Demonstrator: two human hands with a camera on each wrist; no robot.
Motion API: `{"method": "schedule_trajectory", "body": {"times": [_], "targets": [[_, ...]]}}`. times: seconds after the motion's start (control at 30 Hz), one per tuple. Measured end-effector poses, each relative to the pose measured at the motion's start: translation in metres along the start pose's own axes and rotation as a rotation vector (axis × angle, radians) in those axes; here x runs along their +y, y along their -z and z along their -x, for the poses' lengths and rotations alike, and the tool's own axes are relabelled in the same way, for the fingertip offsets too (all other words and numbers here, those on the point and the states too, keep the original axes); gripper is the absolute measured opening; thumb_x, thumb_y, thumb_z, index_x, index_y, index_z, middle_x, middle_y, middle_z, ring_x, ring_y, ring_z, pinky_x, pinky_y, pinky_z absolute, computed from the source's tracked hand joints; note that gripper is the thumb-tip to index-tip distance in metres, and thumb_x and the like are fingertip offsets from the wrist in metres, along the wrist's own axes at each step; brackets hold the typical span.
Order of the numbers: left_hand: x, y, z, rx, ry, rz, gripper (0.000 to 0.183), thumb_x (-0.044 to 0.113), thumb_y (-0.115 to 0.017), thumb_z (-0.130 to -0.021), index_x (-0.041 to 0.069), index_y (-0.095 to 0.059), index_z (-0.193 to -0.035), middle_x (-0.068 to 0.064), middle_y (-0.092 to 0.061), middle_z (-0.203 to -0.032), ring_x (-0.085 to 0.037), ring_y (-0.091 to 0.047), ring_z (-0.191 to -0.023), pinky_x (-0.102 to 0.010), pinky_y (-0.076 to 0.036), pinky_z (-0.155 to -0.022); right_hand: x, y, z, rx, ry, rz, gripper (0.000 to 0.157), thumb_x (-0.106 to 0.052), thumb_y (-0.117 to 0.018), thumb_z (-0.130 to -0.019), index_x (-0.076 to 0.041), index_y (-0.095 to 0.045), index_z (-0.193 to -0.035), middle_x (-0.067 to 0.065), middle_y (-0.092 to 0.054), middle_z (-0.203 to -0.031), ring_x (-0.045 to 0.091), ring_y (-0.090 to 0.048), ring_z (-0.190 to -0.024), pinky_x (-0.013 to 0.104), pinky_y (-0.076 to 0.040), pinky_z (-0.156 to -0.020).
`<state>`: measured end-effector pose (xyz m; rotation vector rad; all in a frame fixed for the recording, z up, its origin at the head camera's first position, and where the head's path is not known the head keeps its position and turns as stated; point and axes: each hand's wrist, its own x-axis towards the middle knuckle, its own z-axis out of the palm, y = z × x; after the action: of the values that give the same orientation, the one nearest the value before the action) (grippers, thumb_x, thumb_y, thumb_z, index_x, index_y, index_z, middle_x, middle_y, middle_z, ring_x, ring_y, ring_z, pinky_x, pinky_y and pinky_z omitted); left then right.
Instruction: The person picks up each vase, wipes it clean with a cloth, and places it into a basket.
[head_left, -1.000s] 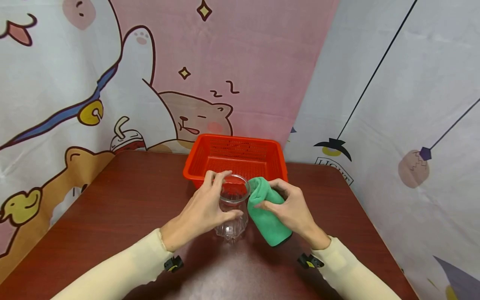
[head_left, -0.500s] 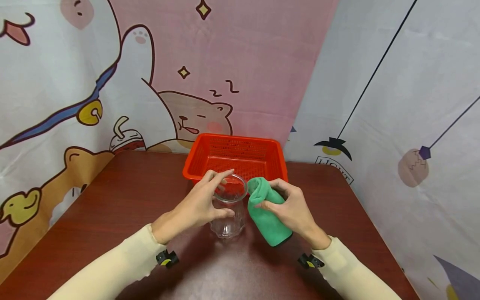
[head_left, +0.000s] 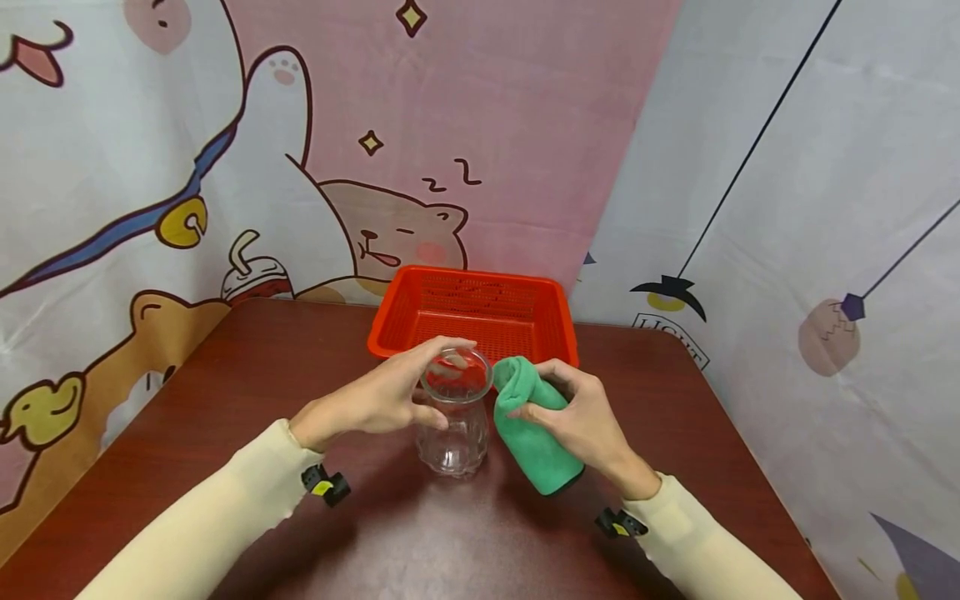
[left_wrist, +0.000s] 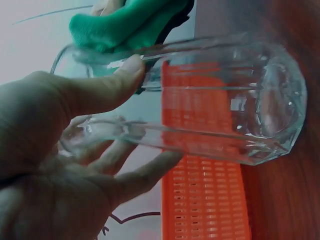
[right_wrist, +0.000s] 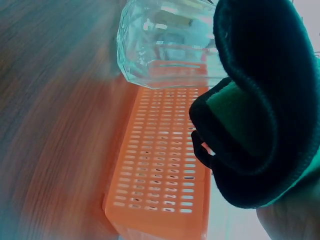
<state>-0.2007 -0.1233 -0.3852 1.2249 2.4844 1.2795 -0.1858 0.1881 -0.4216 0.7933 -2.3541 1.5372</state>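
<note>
A clear glass vase (head_left: 453,437) with a flared rim and faceted sides stands upright near the middle of the table. My left hand (head_left: 378,398) holds it around the neck, thumb on the near side and fingers behind. In the left wrist view the thumb (left_wrist: 107,90) lies against the glass and the fingers curve round the far side. Right of the vase, my right hand (head_left: 581,412) grips a rolled green cloth (head_left: 538,446) with a dark edge. The cloth's top is close to the vase's rim. In the right wrist view the cloth (right_wrist: 240,115) hides most of that hand.
Behind the vase sits a red plastic basket (head_left: 480,329) with perforated sides, near the back edge of the dark reddish wooden table (head_left: 300,367). A cartoon-printed curtain (head_left: 525,125) hangs behind and beside the table.
My left hand has shifted left and its wrist has swung outward, while the vase has moved slightly left. The right hand and cloth have stayed almost still.
</note>
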Motion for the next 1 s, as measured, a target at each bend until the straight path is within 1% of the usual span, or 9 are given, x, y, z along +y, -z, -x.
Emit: {"method": "schedule_trajectory", "body": {"times": [0.1, 0.23, 0.3, 0.4, 0.53, 0.57, 0.7, 0.83, 1.0], "targets": [[-0.003, 0.005, -0.002, -0.053, -0.047, 0.017, 0.106, -0.005, -0.089, -0.075, 0.033, -0.033, -0.157, 0.0, -0.052, -0.146, -0.024, -0.051, -0.134, -0.039, -0.06, -0.087, 0.0, -0.001, 0.0, -0.006, 0.0, -0.004, 0.038, -0.031, -0.091, -0.081, -0.03, -0.074, -0.115, -0.006, -0.074, -0.107, 0.017, -0.07, -0.09, 0.034, -0.06, -0.074], [-0.006, 0.008, -0.003, -0.092, -0.086, 0.076, 0.107, -0.011, -0.086, -0.075, 0.027, -0.033, -0.159, -0.005, -0.05, -0.149, -0.028, -0.048, -0.137, -0.041, -0.061, -0.082, 0.001, -0.002, 0.001, -0.019, 0.003, -0.015, 0.038, -0.03, -0.091, -0.082, -0.029, -0.074, -0.116, -0.005, -0.074, -0.109, 0.017, -0.071, -0.091, 0.035, -0.061, -0.075], [-0.007, 0.008, -0.001, -0.099, -0.088, 0.083, 0.106, -0.01, -0.085, -0.078, 0.027, -0.03, -0.161, -0.006, -0.048, -0.151, -0.029, -0.046, -0.139, -0.042, -0.061, -0.081, 0.002, -0.003, 0.001, -0.027, 0.003, -0.017, 0.039, -0.031, -0.09, -0.082, -0.028, -0.073, -0.117, -0.005, -0.074, -0.109, 0.017, -0.071, -0.092, 0.036, -0.061, -0.076], [-0.007, 0.006, 0.002, -0.085, -0.089, 0.037, 0.106, -0.001, -0.086, -0.082, 0.029, -0.026, -0.163, -0.003, -0.045, -0.154, -0.028, -0.044, -0.142, -0.042, -0.059, -0.087, 0.003, -0.003, 0.001, -0.032, 0.006, -0.016, 0.039, -0.031, -0.09, -0.083, -0.028, -0.073, -0.118, -0.005, -0.074, -0.11, 0.017, -0.071, -0.092, 0.036, -0.061, -0.077], [-0.004, 0.0, 0.006, 0.011, -0.075, -0.059, 0.109, 0.019, -0.092, -0.081, 0.034, -0.023, -0.164, 0.006, -0.043, -0.155, -0.022, -0.046, -0.14, -0.04, -0.057, -0.093, 0.004, -0.004, 0.0, -0.028, 0.011, -0.02, 0.039, -0.031, -0.09, -0.082, -0.028, -0.073, -0.118, -0.005, -0.074, -0.109, 0.016, -0.071, -0.093, 0.035, -0.061, -0.078], [-0.003, -0.002, 0.008, 0.05, -0.061, -0.086, 0.11, 0.024, -0.093, -0.079, 0.035, -0.024, -0.164, 0.007, -0.043, -0.155, -0.021, -0.047, -0.139, -0.04, -0.056, -0.095, 0.004, -0.005, 0.0, -0.028, 0.015, -0.023, 0.04, -0.03, -0.09, -0.082, -0.027, -0.073, -0.118, -0.005, -0.074, -0.109, 0.017, -0.071, -0.093, 0.035, -0.061, -0.078], [0.004, -0.013, 0.012, 0.204, 0.026, -0.175, 0.112, 0.042, -0.095, -0.073, 0.033, -0.028, -0.162, 0.007, -0.049, -0.146, -0.019, -0.055, -0.127, -0.039, -0.058, -0.089, 0.004, -0.007, -0.002, -0.028, 0.027, -0.03, 0.041, -0.029, -0.091, -0.081, -0.026, -0.073, -0.118, -0.005, -0.074, -0.109, 0.017, -0.071, -0.094, 0.034, -0.06, -0.079], [0.009, -0.024, 0.016, 0.312, 0.073, -0.224, 0.108, 0.046, -0.095, -0.071, 0.025, -0.035, -0.158, 0.0, -0.056, -0.135, -0.018, -0.058, -0.118, -0.04, -0.055, -0.091, 0.004, -0.009, -0.004, -0.023, 0.034, -0.02, 0.042, -0.029, -0.091, -0.081, -0.027, -0.073, -0.118, -0.005, -0.075, -0.109, 0.017, -0.071, -0.094, 0.034, -0.06, -0.079], [0.008, -0.032, 0.018, 0.392, 0.047, -0.273, 0.099, 0.039, -0.096, -0.073, 0.019, -0.042, -0.153, -0.005, -0.062, -0.118, -0.018, -0.059, -0.11, -0.041, -0.052, -0.091, 0.003, -0.013, -0.006, -0.016, 0.046, -0.008, 0.044, -0.029, -0.091, -0.081, -0.027, -0.073, -0.12, -0.006, -0.074, -0.111, 0.017, -0.071, -0.095, 0.034, -0.06, -0.081]]}}
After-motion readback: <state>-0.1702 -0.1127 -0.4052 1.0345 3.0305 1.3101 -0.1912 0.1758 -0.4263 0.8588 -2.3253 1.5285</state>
